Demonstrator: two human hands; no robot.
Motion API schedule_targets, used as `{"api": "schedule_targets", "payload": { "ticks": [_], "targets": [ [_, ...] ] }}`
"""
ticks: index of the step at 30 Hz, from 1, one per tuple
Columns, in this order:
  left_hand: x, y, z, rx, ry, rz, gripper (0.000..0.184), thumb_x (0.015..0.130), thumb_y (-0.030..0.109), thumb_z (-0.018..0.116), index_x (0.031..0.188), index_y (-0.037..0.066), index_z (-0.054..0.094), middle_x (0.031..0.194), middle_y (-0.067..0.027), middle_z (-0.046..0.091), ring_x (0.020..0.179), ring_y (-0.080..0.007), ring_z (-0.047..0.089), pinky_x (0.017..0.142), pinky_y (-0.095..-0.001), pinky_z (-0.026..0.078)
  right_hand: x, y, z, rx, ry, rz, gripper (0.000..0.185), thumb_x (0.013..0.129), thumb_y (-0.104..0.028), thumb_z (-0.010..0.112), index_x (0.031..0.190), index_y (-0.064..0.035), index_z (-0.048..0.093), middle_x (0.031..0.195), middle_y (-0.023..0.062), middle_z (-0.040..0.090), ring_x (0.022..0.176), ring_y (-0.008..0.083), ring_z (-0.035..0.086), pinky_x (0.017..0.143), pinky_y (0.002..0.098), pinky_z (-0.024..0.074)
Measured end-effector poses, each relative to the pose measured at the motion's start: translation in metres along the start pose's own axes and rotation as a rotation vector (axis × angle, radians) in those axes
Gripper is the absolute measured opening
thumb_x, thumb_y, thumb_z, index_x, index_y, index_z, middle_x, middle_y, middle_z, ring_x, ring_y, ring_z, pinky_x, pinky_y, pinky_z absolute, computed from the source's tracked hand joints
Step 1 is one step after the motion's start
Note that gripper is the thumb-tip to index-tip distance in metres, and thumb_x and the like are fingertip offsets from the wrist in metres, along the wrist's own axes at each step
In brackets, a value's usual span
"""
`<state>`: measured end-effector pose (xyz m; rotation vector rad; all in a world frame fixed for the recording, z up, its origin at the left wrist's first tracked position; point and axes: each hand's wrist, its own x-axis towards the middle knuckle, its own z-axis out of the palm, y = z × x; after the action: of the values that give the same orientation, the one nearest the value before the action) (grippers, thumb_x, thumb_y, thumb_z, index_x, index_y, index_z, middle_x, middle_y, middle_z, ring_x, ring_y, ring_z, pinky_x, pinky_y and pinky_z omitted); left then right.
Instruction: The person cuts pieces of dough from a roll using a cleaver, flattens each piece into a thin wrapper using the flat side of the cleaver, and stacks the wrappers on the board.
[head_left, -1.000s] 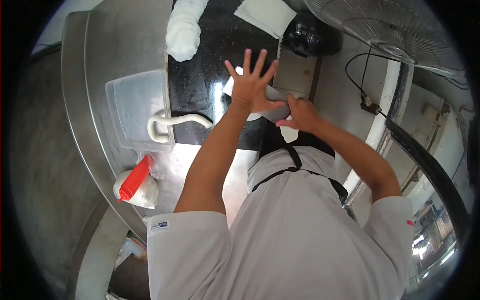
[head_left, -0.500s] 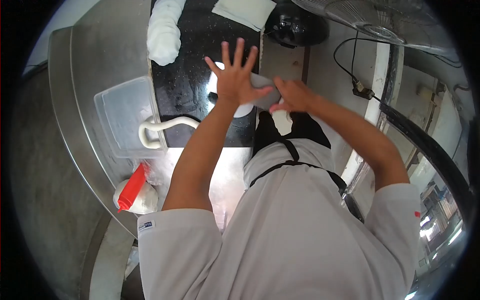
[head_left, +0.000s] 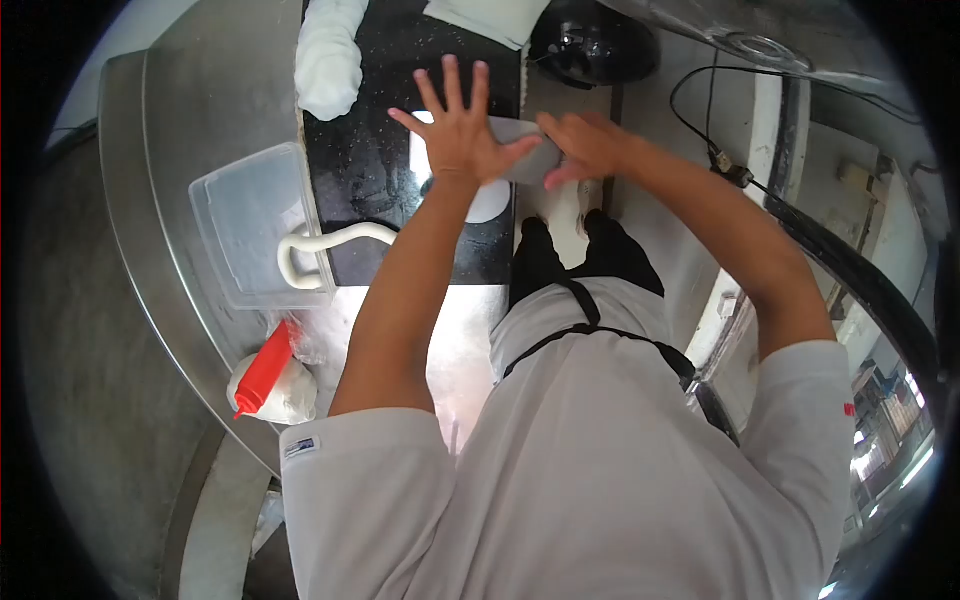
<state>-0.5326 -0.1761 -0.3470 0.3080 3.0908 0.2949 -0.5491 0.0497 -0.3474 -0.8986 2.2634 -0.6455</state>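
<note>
My left hand [head_left: 462,140] is spread open, palm down, over the black worktop. Its thumb and the edge of the palm lie over a flat grey metal blade [head_left: 527,168], cleaver-like. My right hand [head_left: 585,147] is closed around the blade's right end; its handle is hidden in the fingers. Just below the blade, a thin white dough disc [head_left: 490,203] lies on the worktop [head_left: 385,90]. A rope of white dough [head_left: 345,237] bends from the worktop onto a clear plastic lid or tray [head_left: 240,225], partly behind my left forearm.
Overlapping white dough rounds [head_left: 328,75] line the back left. A folded cloth [head_left: 490,15] lies at the back edge, beside a shiny black rounded object [head_left: 595,50]. A red squeeze bottle [head_left: 265,370] rests on a whitish wrapped bundle [head_left: 290,395]. A fan [head_left: 740,35] and cable [head_left: 730,170] are at right.
Both hands and the blade have shifted slightly up the view, away from my body. The left fingers stay spread, and the right hand keeps its grip. The camera view has shifted a little.
</note>
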Motion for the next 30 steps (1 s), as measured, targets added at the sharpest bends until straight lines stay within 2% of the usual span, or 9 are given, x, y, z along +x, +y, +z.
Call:
{"api": "schedule_targets", "payload": {
  "ticks": [4, 7, 12, 15, 18, 21, 22, 25, 30],
  "targets": [
    [0.018, -0.013, -0.002, 0.025, 0.037, -0.090, 0.126, 0.066, 0.089, 0.066, 0.165, 0.024, 0.024, 0.171, -0.0166, 0.016, 0.156, -0.0474, 0.010, 0.109, -0.0842, 0.010, 0.028, -0.004, -0.040, -0.069, -0.014, -0.068, 0.081, 0.070, -0.052, 0.089, 0.116, 0.0032, 0.051, 0.092, 0.0309, 0.068, 0.089, 0.0509, 0.068, 0.078, 0.0520, 0.0563],
    [-0.008, -0.025, 0.005, 0.015, -0.004, 0.069, 0.123, 0.067, 0.086, 0.069, 0.164, 0.024, 0.027, 0.171, -0.0170, 0.016, 0.156, -0.0491, 0.008, 0.108, -0.0856, 0.009, 0.001, -0.031, -0.004, 0.133, -0.043, 0.010, 0.078, 0.069, -0.047, 0.091, 0.114, 0.0028, 0.051, 0.090, 0.0304, 0.069, 0.089, 0.0500, 0.069, 0.078, 0.0521, 0.0560],
    [-0.011, -0.003, 0.008, -0.017, -0.029, 0.064, 0.122, 0.066, 0.087, 0.068, 0.164, 0.023, 0.030, 0.171, -0.0169, 0.017, 0.155, -0.0526, 0.008, 0.105, -0.0881, 0.007, -0.016, -0.006, 0.024, 0.088, 0.019, 0.020, 0.086, 0.068, -0.063, 0.086, 0.111, 0.0014, 0.049, 0.088, 0.0309, 0.067, 0.088, 0.0519, 0.067, 0.077, 0.0528, 0.0551],
    [0.006, -0.003, 0.010, 0.020, 0.052, -0.004, 0.122, 0.066, 0.090, 0.064, 0.163, 0.025, 0.030, 0.171, -0.0162, 0.017, 0.155, -0.0520, 0.009, 0.104, -0.0885, 0.007, 0.004, 0.019, -0.001, -0.017, 0.083, -0.109, 0.085, 0.069, -0.059, 0.087, 0.113, 0.0024, 0.049, 0.088, 0.0297, 0.067, 0.087, 0.0509, 0.068, 0.076, 0.0527, 0.0556],
    [0.023, -0.014, 0.009, 0.068, 0.057, -0.046, 0.121, 0.066, 0.091, 0.064, 0.163, 0.028, 0.029, 0.171, -0.0163, 0.017, 0.155, -0.0510, 0.008, 0.104, -0.0886, 0.009, 0.028, 0.014, -0.031, -0.074, 0.017, -0.108, 0.084, 0.070, -0.055, 0.089, 0.115, 0.0036, 0.049, 0.088, 0.0286, 0.068, 0.087, 0.0494, 0.069, 0.075, 0.0512, 0.0563],
    [0.019, -0.028, 0.011, 0.080, 0.039, 0.069, 0.121, 0.066, 0.090, 0.064, 0.164, 0.029, 0.027, 0.171, -0.0176, 0.016, 0.155, -0.0514, 0.007, 0.105, -0.0881, 0.010, 0.020, -0.003, -0.008, 0.070, 0.055, -0.081, 0.085, 0.069, -0.051, 0.091, 0.117, 0.0048, 0.049, 0.088, 0.0287, 0.069, 0.090, 0.0489, 0.069, 0.078, 0.0508, 0.0563],
    [0.010, -0.025, 0.008, 0.062, 0.012, 0.109, 0.121, 0.067, 0.089, 0.065, 0.164, 0.028, 0.027, 0.171, -0.0183, 0.017, 0.155, -0.0524, 0.008, 0.104, -0.0882, 0.010, 0.009, -0.013, -0.003, 0.192, -0.030, -0.021, 0.086, 0.069, -0.052, 0.090, 0.118, 0.0051, 0.048, 0.088, 0.0290, 0.068, 0.090, 0.0491, 0.069, 0.079, 0.0508, 0.0559],
    [-0.004, -0.004, 0.009, 0.042, -0.023, 0.116, 0.120, 0.067, 0.089, 0.065, 0.163, 0.026, 0.030, 0.170, -0.0197, 0.018, 0.155, -0.0533, 0.008, 0.103, -0.0895, 0.009, -0.009, -0.004, 0.018, 0.134, -0.015, 0.028, 0.086, 0.069, -0.053, 0.090, 0.117, 0.0048, 0.048, 0.087, 0.0288, 0.068, 0.088, 0.0499, 0.069, 0.078, 0.0516, 0.0555],
    [0.032, -0.006, 0.019, 0.050, 0.082, 0.048, 0.116, 0.070, 0.089, 0.060, 0.163, 0.025, 0.032, 0.170, -0.0188, 0.019, 0.155, -0.0524, 0.007, 0.104, -0.0889, 0.006, 0.017, 0.028, -0.026, 0.045, 0.019, -0.079, 0.082, 0.071, -0.050, 0.090, 0.116, 0.0046, 0.050, 0.086, 0.0289, 0.067, 0.087, 0.0500, 0.068, 0.078, 0.0503, 0.0561]
  ]
}}
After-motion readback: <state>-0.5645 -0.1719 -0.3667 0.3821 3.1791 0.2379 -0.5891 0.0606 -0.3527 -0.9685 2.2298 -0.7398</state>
